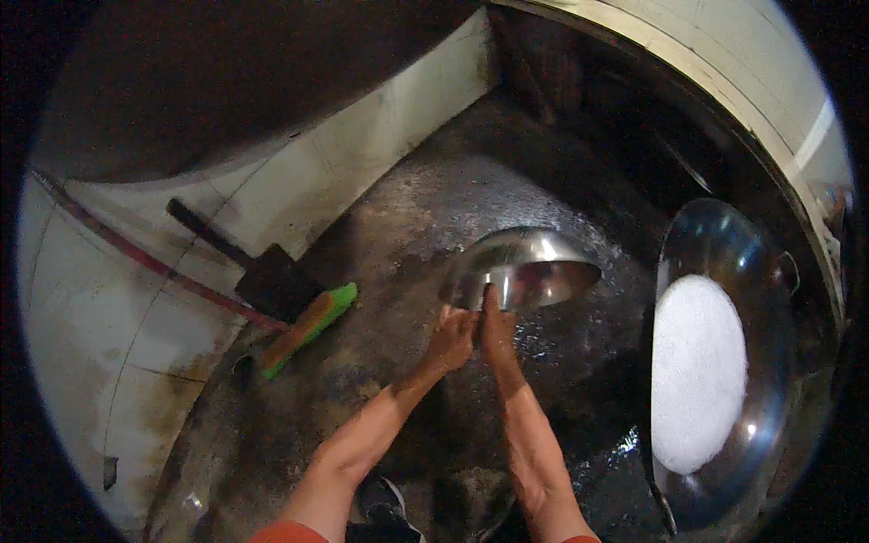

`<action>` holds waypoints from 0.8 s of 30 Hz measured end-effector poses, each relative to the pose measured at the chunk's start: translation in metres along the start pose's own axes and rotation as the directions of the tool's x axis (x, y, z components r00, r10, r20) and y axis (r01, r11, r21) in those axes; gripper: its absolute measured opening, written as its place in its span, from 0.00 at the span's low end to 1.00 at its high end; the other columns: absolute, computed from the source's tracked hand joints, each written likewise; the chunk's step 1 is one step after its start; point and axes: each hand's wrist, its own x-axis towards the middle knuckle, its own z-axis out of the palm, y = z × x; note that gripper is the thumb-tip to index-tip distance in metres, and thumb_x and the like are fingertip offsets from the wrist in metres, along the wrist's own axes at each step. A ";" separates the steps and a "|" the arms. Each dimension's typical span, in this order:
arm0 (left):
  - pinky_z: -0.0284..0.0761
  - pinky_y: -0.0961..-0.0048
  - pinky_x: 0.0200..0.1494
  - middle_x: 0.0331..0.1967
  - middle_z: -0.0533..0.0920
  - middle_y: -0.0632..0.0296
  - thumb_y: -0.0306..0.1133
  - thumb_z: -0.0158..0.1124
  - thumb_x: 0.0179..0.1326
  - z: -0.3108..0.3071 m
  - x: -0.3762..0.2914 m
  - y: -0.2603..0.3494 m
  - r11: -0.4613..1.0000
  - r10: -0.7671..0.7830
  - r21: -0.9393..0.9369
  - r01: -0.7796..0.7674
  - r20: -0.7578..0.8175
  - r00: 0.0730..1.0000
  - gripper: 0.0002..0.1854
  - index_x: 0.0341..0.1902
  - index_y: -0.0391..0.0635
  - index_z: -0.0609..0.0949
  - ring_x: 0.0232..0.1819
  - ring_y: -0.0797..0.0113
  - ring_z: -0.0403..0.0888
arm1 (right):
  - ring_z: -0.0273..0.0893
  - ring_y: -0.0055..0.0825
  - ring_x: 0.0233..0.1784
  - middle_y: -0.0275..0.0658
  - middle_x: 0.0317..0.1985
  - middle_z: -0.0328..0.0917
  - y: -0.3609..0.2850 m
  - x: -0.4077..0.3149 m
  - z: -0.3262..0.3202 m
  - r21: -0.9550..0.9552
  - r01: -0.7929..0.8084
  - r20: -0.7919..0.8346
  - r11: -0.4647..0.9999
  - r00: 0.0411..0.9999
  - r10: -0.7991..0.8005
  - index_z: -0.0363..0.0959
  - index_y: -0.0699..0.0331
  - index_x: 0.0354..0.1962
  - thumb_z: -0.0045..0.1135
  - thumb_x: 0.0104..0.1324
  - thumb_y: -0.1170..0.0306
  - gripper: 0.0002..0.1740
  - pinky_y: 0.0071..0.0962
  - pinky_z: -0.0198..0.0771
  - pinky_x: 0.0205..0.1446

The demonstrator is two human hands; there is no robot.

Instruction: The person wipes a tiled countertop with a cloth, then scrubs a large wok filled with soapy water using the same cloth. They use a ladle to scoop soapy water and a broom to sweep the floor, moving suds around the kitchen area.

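A shiny round metal bowl (529, 248) is held out over the wet floor, tilted so that part of its inside shows on the right. My left hand (453, 339) grips its near edge, the fingers partly hidden by the metal. Close beside it, my right hand (500, 329) holds the same edge, with one finger lying along the bowl's surface. To the right stands a large metal basin (767, 380) with white foam (699, 373) in it.
A push broom with a green and orange head (312, 332) leans at the left by a tiled wall (258, 183). Next to it is a dark long-handled tool (271, 278). The floor (400, 224) is dark and wet. A shoe (383, 506) shows at the bottom.
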 end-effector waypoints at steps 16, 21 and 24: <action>0.74 0.50 0.44 0.30 0.78 0.62 0.41 0.62 0.62 -0.426 -0.079 -0.054 -0.245 -0.224 0.954 -0.174 0.119 0.967 0.09 0.30 0.52 0.80 0.39 0.59 0.78 | 0.64 0.22 0.21 0.33 0.21 0.70 0.045 0.008 -0.007 0.049 0.112 0.052 0.993 0.992 -0.115 0.72 0.66 0.29 0.57 0.68 0.62 0.15 0.30 0.59 0.23; 0.76 0.55 0.39 0.23 0.78 0.64 0.38 0.57 0.67 -0.442 -0.090 -0.038 -0.008 -0.439 0.943 -0.333 0.296 0.848 0.07 0.37 0.51 0.81 0.32 0.59 0.81 | 0.66 0.25 0.16 0.32 0.14 0.65 0.026 -0.017 0.044 -0.043 -0.112 -0.046 0.993 0.993 0.110 0.66 0.64 0.14 0.56 0.67 0.52 0.30 0.32 0.63 0.22; 0.75 0.60 0.35 0.19 0.79 0.63 0.41 0.57 0.68 -0.433 -0.088 0.014 0.068 -0.549 0.954 -0.293 0.281 0.788 0.10 0.38 0.49 0.80 0.28 0.57 0.81 | 0.66 0.25 0.17 0.33 0.15 0.66 -0.016 -0.057 0.059 0.021 -0.203 -0.073 0.979 0.976 0.204 0.67 0.64 0.14 0.56 0.66 0.53 0.28 0.31 0.62 0.22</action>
